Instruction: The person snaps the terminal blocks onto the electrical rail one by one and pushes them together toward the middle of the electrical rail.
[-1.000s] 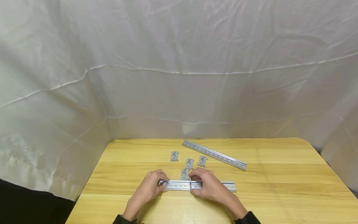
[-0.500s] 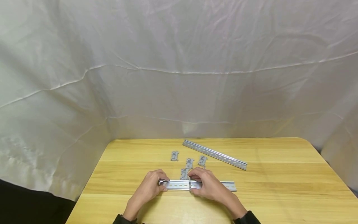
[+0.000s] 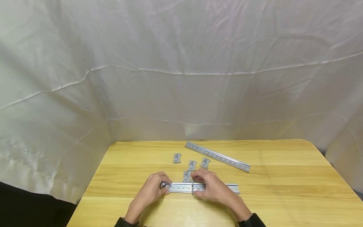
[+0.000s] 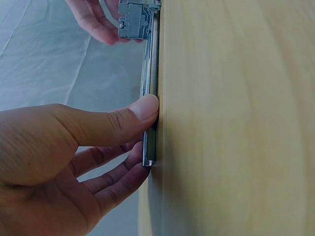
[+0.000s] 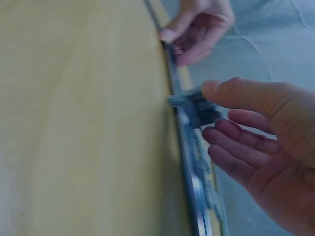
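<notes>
Pale cloth [image 3: 184, 97] hangs behind the wood-grain surface [image 3: 286, 186] carrying a rail [image 3: 181, 191]. Fingers of the left hand [image 3: 153, 186] pinch the rail's left end; those of the right hand [image 3: 213, 188] grip a block [image 4: 133, 26] across its middle.

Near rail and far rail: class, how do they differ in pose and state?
The near rail runs straight across the head view; the far rail slants. The left hand holds the near rail; the far rail lies untouched. Both are long, silvery and slotted.
</notes>
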Motion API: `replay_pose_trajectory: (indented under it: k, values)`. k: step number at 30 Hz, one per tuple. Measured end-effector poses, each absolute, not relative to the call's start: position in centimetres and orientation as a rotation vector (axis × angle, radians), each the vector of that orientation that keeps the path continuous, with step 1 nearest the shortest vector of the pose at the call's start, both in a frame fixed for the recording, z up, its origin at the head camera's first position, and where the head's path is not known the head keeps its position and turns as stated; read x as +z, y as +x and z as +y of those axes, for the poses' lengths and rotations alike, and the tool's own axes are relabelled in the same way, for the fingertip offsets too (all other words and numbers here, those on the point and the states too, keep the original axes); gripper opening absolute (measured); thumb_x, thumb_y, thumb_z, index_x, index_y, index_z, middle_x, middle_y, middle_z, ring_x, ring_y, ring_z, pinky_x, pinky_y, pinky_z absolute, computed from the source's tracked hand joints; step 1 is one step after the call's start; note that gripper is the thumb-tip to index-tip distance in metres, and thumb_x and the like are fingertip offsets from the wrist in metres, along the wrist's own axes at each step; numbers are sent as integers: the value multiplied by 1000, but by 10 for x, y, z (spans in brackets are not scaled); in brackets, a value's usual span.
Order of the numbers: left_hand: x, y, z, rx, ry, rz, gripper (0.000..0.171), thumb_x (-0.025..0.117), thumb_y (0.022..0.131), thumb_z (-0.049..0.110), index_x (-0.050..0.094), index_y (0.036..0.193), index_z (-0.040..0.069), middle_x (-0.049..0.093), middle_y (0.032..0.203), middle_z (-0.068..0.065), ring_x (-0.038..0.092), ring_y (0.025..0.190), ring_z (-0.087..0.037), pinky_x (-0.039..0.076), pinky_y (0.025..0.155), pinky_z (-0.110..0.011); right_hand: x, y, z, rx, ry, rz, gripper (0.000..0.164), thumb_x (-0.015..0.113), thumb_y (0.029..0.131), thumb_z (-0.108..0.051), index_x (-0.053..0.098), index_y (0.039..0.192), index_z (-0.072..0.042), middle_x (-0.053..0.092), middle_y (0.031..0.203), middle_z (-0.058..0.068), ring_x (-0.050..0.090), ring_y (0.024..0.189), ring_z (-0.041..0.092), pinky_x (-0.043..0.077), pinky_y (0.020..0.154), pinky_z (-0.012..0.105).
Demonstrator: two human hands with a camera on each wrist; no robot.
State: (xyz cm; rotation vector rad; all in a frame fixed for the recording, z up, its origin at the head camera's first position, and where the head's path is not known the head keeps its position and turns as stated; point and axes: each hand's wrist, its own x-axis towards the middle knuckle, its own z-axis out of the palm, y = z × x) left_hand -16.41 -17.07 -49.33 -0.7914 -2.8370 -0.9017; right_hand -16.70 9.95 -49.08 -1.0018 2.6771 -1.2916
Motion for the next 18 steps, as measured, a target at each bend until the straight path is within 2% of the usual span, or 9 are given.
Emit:
replay_pose_trajectory:
  k: [5,9,13,18]
  values:
    - [-493,-163,-171,-916,-791,-2840,26,85,67,1,77,92,2,71,91,-6,66,78,-18,61,66,-29,-481,-173,108,-1267,-763,2837,34,74,82,-8,65,114,1,67,108,14,65,96,28,59,82,40]
    - [-492,-163,-172,-931,-791,-2842,26,85,66,0,77,91,2,71,91,-6,66,77,-18,61,65,-28,-479,-179,109,-1104,-489,3004,25,74,82,-9,69,104,0,65,92,9,59,77,20,55,63,31]
    - [-493,-163,-173,-935,-791,-2847,26,85,67,1,77,91,2,71,91,-6,66,77,-18,61,65,-27,-482,-183,102,-868,-345,3116,27,78,80,-21,69,93,1,58,80,7,47,63,17,44,52,28]
    - [-493,-164,-171,-920,-788,-2850,26,85,66,2,77,91,3,71,91,-5,66,78,-18,61,66,-28,-484,-182,93,-705,-315,3219,42,81,76,-32,68,88,6,55,74,10,44,56,18,40,47,28]
